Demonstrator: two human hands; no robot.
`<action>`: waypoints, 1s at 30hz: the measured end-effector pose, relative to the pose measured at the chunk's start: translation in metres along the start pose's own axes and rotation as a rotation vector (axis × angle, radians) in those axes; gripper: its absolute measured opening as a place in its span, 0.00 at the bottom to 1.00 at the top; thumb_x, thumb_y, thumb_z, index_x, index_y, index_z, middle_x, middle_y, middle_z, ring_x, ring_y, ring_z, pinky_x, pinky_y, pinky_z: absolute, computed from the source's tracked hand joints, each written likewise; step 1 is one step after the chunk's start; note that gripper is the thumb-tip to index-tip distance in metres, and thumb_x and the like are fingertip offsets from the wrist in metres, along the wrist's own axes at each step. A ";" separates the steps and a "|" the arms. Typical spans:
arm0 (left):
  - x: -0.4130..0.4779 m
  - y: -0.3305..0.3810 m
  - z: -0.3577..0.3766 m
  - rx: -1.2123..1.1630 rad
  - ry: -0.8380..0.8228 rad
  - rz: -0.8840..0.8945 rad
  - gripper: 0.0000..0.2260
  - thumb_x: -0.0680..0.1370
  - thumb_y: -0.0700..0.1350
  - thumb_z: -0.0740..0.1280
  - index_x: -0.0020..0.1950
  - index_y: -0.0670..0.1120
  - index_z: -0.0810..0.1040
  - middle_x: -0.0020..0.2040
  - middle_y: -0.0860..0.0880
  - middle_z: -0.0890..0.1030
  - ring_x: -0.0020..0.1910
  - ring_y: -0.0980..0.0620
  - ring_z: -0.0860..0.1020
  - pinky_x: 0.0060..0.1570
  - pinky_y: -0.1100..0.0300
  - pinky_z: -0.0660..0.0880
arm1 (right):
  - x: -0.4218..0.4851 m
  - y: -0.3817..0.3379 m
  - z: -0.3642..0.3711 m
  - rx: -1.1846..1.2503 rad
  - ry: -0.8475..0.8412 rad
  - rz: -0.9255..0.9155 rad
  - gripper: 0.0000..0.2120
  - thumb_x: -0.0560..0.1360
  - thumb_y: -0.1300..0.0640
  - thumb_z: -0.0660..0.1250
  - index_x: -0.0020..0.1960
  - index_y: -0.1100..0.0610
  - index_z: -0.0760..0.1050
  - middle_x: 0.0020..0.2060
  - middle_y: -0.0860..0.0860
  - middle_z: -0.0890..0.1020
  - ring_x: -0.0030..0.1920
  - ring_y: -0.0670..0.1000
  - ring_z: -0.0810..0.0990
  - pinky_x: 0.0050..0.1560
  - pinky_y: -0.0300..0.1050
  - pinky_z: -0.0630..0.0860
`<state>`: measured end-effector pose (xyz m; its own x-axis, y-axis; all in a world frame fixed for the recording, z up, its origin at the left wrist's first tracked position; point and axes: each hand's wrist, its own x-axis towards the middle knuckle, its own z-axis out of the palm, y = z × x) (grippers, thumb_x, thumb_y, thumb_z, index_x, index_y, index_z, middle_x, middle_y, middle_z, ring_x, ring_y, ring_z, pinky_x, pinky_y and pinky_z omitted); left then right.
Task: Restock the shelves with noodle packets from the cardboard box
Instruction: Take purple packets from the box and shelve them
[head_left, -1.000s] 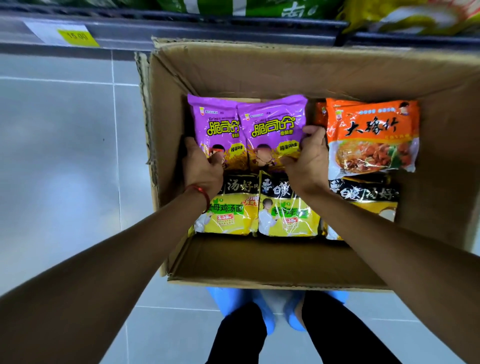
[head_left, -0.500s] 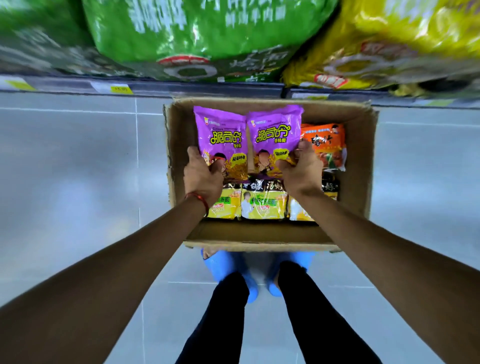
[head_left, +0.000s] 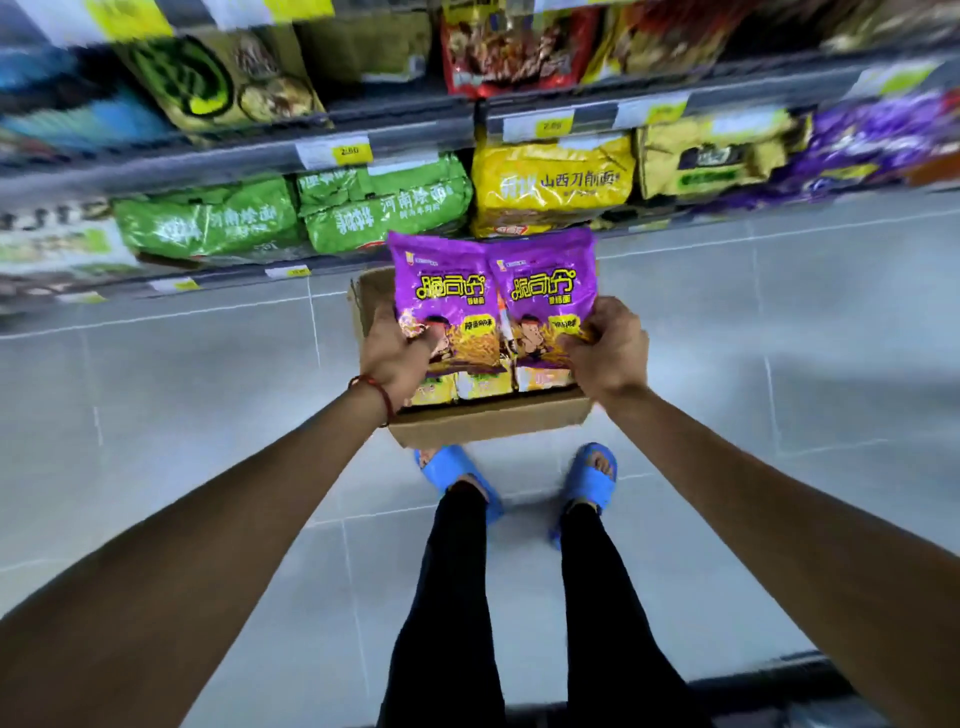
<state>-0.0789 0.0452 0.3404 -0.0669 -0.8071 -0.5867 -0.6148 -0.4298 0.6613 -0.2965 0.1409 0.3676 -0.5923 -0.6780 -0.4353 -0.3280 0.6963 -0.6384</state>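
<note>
A: Above the cardboard box, both hands up. The left hand is clamped on the lower left corner of the left purple noodle packet; the right hand is pinched on the lower right edge of the right purple noodle packet.

B: Two packets, one per hand?

A: Looks so. They sit side by side, inner edges touching, faces up toward the camera. Holding them by the outer bottom corners keeps the pair flat and leaves the top edges free to lead into a shelf slot, I'd judge.

B: What's left in the box?

A: Yellow noodle packets show just under the purple pair. The box stands on the tiled floor, near the blue sandals, close to the shelves, presumably to keep each carry short.

B: And the destination?

A: Unclear. Far side holds green bags and a yellow bag on a low shelf; a blurred purple stock sits far right. That may be the matching spot, but print there is unreadable.

B: Risk?

A: Slick film, corner grips; a packet could slide out if tilted.
</note>
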 end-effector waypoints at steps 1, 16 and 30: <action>-0.012 0.011 -0.001 -0.001 -0.015 0.026 0.22 0.70 0.52 0.73 0.61 0.49 0.73 0.52 0.51 0.83 0.52 0.49 0.82 0.55 0.52 0.77 | -0.009 -0.003 -0.020 0.000 0.013 -0.021 0.12 0.68 0.67 0.73 0.46 0.55 0.75 0.32 0.46 0.75 0.33 0.49 0.74 0.30 0.32 0.64; -0.215 0.216 0.030 -0.270 0.117 0.371 0.18 0.75 0.47 0.72 0.60 0.46 0.70 0.55 0.48 0.82 0.55 0.47 0.80 0.61 0.48 0.75 | -0.089 -0.015 -0.282 0.519 0.027 -0.261 0.16 0.72 0.72 0.72 0.57 0.63 0.77 0.50 0.58 0.85 0.48 0.50 0.83 0.53 0.47 0.81; -0.327 0.419 0.042 -0.318 0.174 0.816 0.30 0.75 0.56 0.71 0.71 0.45 0.65 0.68 0.47 0.75 0.68 0.48 0.72 0.70 0.44 0.67 | -0.091 -0.070 -0.484 0.576 0.173 -0.597 0.13 0.74 0.63 0.74 0.56 0.57 0.76 0.50 0.52 0.83 0.53 0.51 0.80 0.58 0.46 0.76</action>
<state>-0.3473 0.1455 0.7897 -0.2525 -0.9497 0.1853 -0.1791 0.2340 0.9556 -0.5763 0.2673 0.7594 -0.5586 -0.8156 0.1509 -0.2234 -0.0272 -0.9744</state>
